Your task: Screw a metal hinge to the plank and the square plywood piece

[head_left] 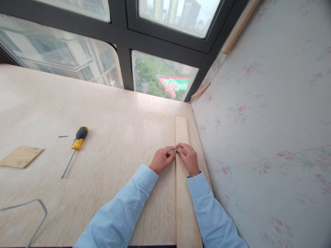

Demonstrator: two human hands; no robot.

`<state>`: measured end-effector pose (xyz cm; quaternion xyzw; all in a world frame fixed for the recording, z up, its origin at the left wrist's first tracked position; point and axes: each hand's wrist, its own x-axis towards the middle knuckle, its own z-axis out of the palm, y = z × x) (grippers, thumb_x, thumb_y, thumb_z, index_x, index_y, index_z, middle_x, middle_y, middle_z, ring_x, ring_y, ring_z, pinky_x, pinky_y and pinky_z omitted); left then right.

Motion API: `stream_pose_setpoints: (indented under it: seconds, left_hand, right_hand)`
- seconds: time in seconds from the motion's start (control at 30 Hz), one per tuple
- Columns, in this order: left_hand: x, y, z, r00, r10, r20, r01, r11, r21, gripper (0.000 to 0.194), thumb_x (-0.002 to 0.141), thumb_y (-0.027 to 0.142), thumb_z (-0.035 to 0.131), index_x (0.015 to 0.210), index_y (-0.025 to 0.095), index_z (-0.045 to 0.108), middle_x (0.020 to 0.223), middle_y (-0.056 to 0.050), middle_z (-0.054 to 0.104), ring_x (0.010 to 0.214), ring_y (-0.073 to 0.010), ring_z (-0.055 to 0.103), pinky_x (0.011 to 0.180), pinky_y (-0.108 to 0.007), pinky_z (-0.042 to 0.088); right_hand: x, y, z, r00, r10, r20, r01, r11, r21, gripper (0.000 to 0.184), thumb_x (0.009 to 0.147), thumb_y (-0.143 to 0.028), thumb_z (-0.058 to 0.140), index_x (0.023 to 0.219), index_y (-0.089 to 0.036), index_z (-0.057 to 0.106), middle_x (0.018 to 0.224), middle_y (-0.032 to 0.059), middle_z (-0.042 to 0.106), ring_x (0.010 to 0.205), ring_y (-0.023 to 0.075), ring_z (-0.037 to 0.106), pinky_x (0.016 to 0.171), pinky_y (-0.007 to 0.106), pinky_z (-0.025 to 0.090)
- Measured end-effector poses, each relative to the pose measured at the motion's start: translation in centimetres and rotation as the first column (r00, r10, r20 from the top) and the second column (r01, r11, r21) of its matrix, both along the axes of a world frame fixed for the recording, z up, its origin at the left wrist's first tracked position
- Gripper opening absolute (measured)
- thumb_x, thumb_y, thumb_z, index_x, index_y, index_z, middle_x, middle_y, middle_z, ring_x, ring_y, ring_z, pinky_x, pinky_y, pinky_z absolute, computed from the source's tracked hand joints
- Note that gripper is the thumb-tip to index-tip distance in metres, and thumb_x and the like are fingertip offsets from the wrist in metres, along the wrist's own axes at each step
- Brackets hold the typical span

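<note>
A long pale wooden board (182, 129) lies on the stone sill, running away from me near the wall. Over its left edge my two hands meet at a small dark metal piece (176, 149), too small to name for certain. My left hand (162, 159) pinches it from the left, thumb and forefinger closed. From the other side my right hand (189, 159) pinches the same piece while resting above the board. The fingertips hide much of it.
On the sill (116, 137) to the left lie a black-and-yellow screwdriver (80, 137), a thin dark metal bit (63, 136) and a small wooden plate (23, 156) with holes. A grey cable (42, 205) curves at lower left. Flowered wall (245, 131) bounds the right; dark window frames (165, 39) stand behind.
</note>
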<state>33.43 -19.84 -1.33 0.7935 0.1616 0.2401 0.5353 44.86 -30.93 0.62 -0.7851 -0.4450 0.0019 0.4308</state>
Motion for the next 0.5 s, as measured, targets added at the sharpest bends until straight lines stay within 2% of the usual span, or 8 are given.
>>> stream_pose_setpoints:
  seconds: [0.27, 0.5]
  left_hand:
    - [-0.05, -0.18, -0.08, 1.0, -0.022, -0.015, 0.023, 0.999, 0.041, 0.033, 0.077, 0.013, 0.059, 0.108, 0.019, 0.068, 0.111, -0.006, 0.07, 0.07, -0.0117, 0.067, 0.068, -0.024, 0.056]
    - [-0.14, -0.21, 0.2, 1.0, -0.01, -0.028, 0.012, 0.997, 0.082, 0.034, 0.078, 0.012, 0.059, 0.11, 0.021, 0.068, 0.114, -0.005, 0.069, 0.082, -0.0141, 0.068, 0.077, -0.027, 0.055]
  right_hand:
    - [-0.04, -0.1, 0.09, 1.0, 0.018, 0.011, -0.018, 1.0, -0.01, 0.022, 0.086, -0.028, 0.057, 0.103, -0.019, 0.068, 0.103, 0.0104, 0.07, 0.101, 0.0246, 0.061, 0.093, 0.044, 0.048]
    - [-0.1, -0.11, 0.22, 1.0, -0.003, -0.01, 0.003, 1.0, -0.009, 0.023, 0.086, -0.031, 0.057, 0.102, -0.019, 0.069, 0.101, 0.0103, 0.069, 0.1, 0.0241, 0.061, 0.093, 0.042, 0.049]
